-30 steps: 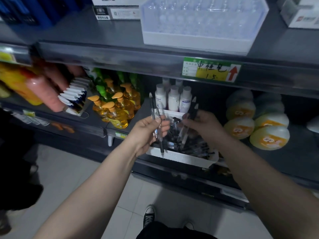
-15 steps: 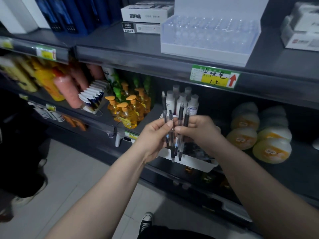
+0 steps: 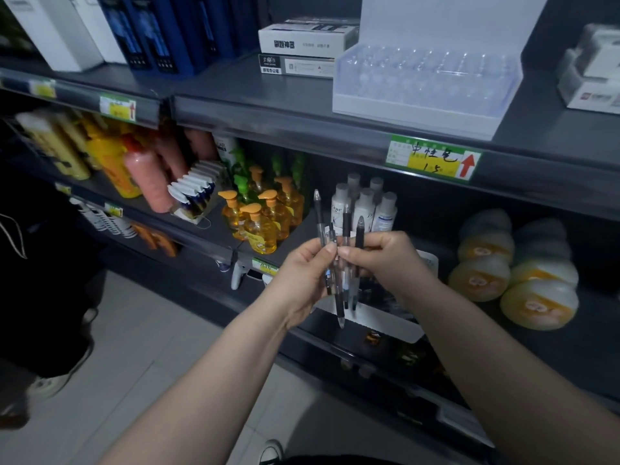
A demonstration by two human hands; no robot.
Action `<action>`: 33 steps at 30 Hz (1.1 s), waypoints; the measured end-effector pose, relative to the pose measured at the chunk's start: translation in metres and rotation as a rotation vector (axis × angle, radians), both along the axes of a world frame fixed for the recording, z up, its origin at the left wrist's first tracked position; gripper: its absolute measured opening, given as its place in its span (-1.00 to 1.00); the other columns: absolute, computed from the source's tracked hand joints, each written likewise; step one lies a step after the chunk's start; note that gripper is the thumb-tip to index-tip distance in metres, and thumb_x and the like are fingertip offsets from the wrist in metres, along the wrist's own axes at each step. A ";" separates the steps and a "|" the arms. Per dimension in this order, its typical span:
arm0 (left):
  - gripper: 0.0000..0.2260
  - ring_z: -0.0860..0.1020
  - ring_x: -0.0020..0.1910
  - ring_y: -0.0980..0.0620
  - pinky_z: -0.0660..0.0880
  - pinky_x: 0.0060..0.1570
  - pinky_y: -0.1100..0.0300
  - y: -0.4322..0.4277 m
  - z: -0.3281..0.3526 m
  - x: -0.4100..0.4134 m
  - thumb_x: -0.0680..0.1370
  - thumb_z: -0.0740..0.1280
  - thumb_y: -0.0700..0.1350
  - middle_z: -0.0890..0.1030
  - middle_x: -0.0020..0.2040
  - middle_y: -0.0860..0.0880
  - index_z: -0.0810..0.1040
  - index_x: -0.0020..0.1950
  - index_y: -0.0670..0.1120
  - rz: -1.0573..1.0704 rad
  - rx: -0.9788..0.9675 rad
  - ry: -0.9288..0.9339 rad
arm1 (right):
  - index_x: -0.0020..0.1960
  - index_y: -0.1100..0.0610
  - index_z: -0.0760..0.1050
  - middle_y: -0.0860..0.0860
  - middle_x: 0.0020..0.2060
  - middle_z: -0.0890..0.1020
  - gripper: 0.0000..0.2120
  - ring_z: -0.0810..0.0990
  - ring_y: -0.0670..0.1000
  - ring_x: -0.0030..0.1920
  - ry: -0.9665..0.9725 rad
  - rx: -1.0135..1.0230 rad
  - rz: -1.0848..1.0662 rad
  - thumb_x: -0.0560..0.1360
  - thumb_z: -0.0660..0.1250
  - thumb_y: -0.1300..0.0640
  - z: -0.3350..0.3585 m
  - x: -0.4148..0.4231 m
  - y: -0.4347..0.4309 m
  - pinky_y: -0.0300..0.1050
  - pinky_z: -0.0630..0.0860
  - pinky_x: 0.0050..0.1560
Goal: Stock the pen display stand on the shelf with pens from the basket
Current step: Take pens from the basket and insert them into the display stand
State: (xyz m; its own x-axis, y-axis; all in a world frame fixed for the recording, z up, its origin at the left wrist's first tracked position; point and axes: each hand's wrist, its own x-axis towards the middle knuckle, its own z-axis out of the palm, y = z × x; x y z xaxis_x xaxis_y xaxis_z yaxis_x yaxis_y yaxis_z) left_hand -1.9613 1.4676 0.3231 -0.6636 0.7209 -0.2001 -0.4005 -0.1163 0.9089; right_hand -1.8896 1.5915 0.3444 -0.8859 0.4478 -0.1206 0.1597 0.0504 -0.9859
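Several black pens [image 3: 344, 263] stand upright in a small bunch between my hands, in front of the middle shelf. My left hand [image 3: 303, 275] pinches the left pens. My right hand [image 3: 385, 260] grips the right ones, thumb against my left thumb. Behind and below my hands sits the white basket [image 3: 396, 325] with more pens, mostly hidden by my right wrist. The clear plastic pen display stand [image 3: 426, 82] with a white back card sits on the upper shelf, up and to the right; its holes look empty.
A green and yellow price tag [image 3: 432, 161] with a red arrow hangs below the stand. White boxes [image 3: 307, 47] lie left of it. Orange soap bottles [image 3: 258, 223], white bottles [image 3: 365, 204] and round tubs [image 3: 510, 273] flank the basket. A person's shoe [image 3: 50, 380] stands at the left.
Both hands lifted pens out of the basket and brought them together into one upright bunch. The view tilted up, so the display stand shows in full.
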 end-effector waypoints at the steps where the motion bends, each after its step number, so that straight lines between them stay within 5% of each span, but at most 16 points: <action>1: -0.83 0.61 -0.20 -0.03 0.61 -0.25 0.12 -0.001 0.001 -0.002 0.63 0.16 -0.16 0.62 -0.16 -0.11 0.54 0.05 -0.10 0.011 -0.005 0.005 | -0.12 0.27 0.64 0.13 -0.26 0.69 -0.93 0.66 -0.05 -0.28 0.004 -0.024 -0.002 0.45 0.42 0.26 0.000 -0.003 -0.002 -0.22 0.58 -0.22; 5: -0.82 0.59 -0.10 -0.08 0.56 -0.08 0.00 -0.008 0.003 -0.014 0.65 0.11 -0.14 0.59 -0.06 -0.16 0.50 0.10 -0.09 0.058 -0.033 0.012 | -0.08 0.20 0.64 0.11 -0.25 0.70 -0.92 0.68 0.04 -0.21 -0.010 -0.161 -0.027 0.45 0.41 0.23 0.001 -0.020 -0.014 -0.06 0.61 -0.07; 9: -0.80 0.60 0.02 -0.15 0.52 0.10 -0.11 -0.018 0.006 -0.028 0.66 0.10 -0.12 0.61 0.05 -0.20 0.48 0.16 -0.09 0.044 -0.047 0.055 | -0.08 0.19 0.64 0.16 -0.19 0.70 -0.93 0.69 0.10 -0.18 0.016 -0.188 -0.065 0.46 0.40 0.25 0.005 -0.036 -0.025 -0.06 0.62 -0.18; 11: -0.82 0.60 -0.02 -0.12 0.53 0.04 -0.06 -0.024 0.007 -0.035 0.66 0.09 -0.13 0.63 -0.01 -0.16 0.48 0.11 -0.09 0.023 -0.035 0.069 | -0.09 0.19 0.64 0.17 -0.18 0.70 -0.94 0.68 0.11 -0.19 0.012 -0.185 -0.084 0.47 0.40 0.22 0.007 -0.043 -0.030 -0.06 0.61 -0.23; 16: -0.87 0.54 -0.44 -0.04 0.47 -0.45 0.17 -0.043 0.006 -0.064 0.67 0.05 -0.14 0.60 -0.34 -0.09 0.34 0.01 -0.14 0.059 0.020 -0.077 | -0.18 0.13 0.57 0.02 -0.42 0.50 -0.92 0.41 -0.05 -0.44 0.057 -0.192 -0.264 0.50 0.38 0.17 0.009 -0.053 -0.029 -0.23 0.36 -0.42; 21: -0.91 0.68 -0.18 -0.07 0.63 -0.12 0.09 -0.041 0.002 -0.074 0.65 0.10 -0.20 0.63 -0.05 -0.21 0.37 0.09 -0.16 0.152 0.122 -0.204 | -0.17 0.15 0.55 -0.03 -0.42 0.57 -0.93 0.51 -0.10 -0.38 0.188 -0.470 -0.382 0.50 0.35 0.23 0.003 -0.055 -0.039 -0.27 0.45 -0.34; 25: -0.85 0.66 -0.08 -0.03 0.60 -0.01 0.13 -0.029 0.007 -0.064 0.64 0.10 -0.25 0.61 -0.05 -0.20 0.41 0.11 -0.26 0.150 0.247 -0.276 | -0.17 0.14 0.56 -0.06 -0.45 0.60 -0.89 0.55 -0.13 -0.40 0.291 -0.609 -0.450 0.51 0.32 0.26 -0.009 -0.056 -0.056 -0.31 0.49 -0.36; 29: -0.85 0.63 -0.06 -0.04 0.61 -0.07 0.16 -0.021 0.012 -0.060 0.62 0.13 -0.24 0.62 -0.06 -0.18 0.48 -0.01 -0.23 0.143 0.328 -0.375 | -0.09 0.16 0.58 -0.02 -0.33 0.65 -0.91 0.58 -0.08 -0.30 0.342 -0.616 -0.454 0.51 0.31 0.29 -0.013 -0.058 -0.063 -0.27 0.52 -0.26; 33: -0.87 0.66 -0.23 -0.01 0.62 -0.24 0.17 -0.010 0.018 -0.064 0.63 0.14 -0.24 0.67 -0.21 -0.13 0.48 0.01 -0.21 0.211 0.312 -0.438 | 0.05 0.20 0.60 0.12 -0.07 0.68 -0.84 0.64 0.05 -0.08 0.272 -0.537 -0.365 0.49 0.34 0.27 -0.017 -0.057 -0.064 -0.09 0.53 -0.10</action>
